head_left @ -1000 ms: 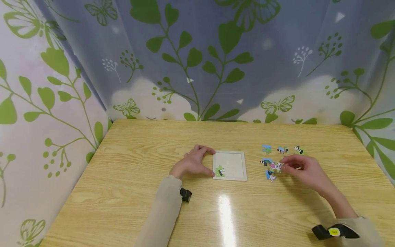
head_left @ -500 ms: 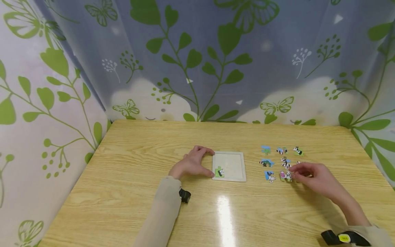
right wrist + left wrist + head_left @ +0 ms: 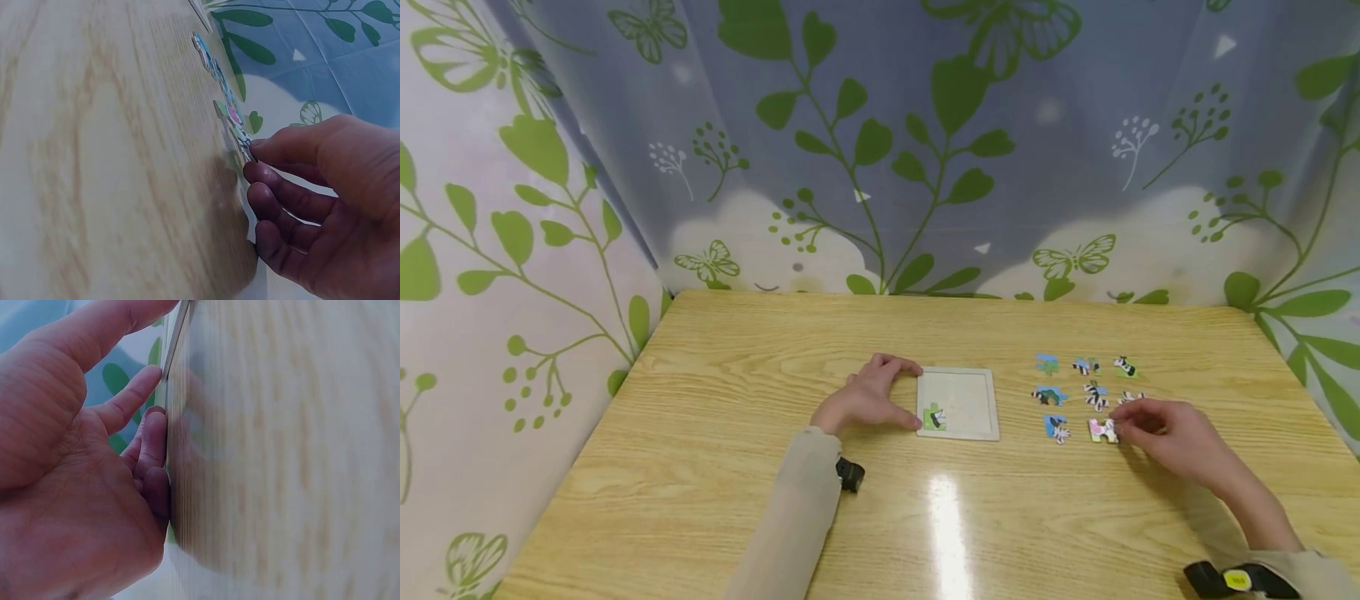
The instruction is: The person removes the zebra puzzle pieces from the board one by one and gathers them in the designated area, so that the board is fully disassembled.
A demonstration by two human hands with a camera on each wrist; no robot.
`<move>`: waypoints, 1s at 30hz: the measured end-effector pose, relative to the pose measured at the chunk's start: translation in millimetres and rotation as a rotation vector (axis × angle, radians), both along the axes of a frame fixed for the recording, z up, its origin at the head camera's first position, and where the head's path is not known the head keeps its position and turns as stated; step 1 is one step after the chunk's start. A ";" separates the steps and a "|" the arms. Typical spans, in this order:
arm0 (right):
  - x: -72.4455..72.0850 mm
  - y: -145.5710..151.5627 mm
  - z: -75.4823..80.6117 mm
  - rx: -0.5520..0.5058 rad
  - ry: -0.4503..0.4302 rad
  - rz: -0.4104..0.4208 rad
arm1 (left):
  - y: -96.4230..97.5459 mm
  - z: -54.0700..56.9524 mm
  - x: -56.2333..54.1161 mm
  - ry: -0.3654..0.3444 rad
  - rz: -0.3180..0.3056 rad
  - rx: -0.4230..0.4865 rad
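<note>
In the head view my left hand (image 3: 871, 396) touches the left side of a square wooden puzzle tray (image 3: 996, 404), index finger by the far corner, thumb by the near one. A green puzzle piece with black and white (image 3: 935, 417) lies in the tray's near-left corner. My right hand (image 3: 1172, 433) pinches the right edge of a pink-and-white puzzle piece (image 3: 1102, 430) between thumb and index finger. The right wrist view shows that piece (image 3: 240, 134) nearly edge-on at the fingertips. The left wrist view has my left hand (image 3: 81, 444) low along the tabletop, its fingers extended.
Several loose pieces lie right of the tray in rough rows, among them a blue-green piece (image 3: 1047, 364), a panda piece (image 3: 1124, 367) and a zebra-striped piece (image 3: 1095, 396). A leaf-patterned curtain (image 3: 880, 167) hangs behind the wooden table (image 3: 715, 367).
My right hand has moved right and slightly nearer with the pink-and-white puzzle piece, out of the cluster to the near row. Its tilt has flattened. My left hand has stayed at the tray.
</note>
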State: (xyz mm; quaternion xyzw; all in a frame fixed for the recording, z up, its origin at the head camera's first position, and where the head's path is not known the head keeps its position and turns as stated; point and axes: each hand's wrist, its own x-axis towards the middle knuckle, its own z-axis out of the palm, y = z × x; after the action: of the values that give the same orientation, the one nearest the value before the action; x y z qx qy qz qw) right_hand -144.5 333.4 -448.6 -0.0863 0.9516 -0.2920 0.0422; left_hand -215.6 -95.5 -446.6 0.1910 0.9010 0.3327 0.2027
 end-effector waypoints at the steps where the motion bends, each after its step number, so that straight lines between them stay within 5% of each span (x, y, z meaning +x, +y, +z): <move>1: -0.1 0.2 -0.3 0.001 0.003 -0.001 | 0.0 -0.2 -0.2 0.000 0.000 -0.001; 14: -2.4 -9.8 2.0 -0.021 0.069 -0.029 | 0.0 -1.0 -1.5 -0.003 -0.003 0.004; 30: -19.3 -67.8 5.8 -0.169 0.160 0.090 | -0.4 -1.7 -1.9 -0.007 -0.002 0.009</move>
State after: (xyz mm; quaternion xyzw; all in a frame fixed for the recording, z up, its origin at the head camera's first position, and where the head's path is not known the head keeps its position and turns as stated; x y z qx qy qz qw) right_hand -163.8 265.6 -442.9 -0.1551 0.9190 -0.3614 -0.0284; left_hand -217.4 -95.9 -448.3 0.1914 0.8986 0.3372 0.2055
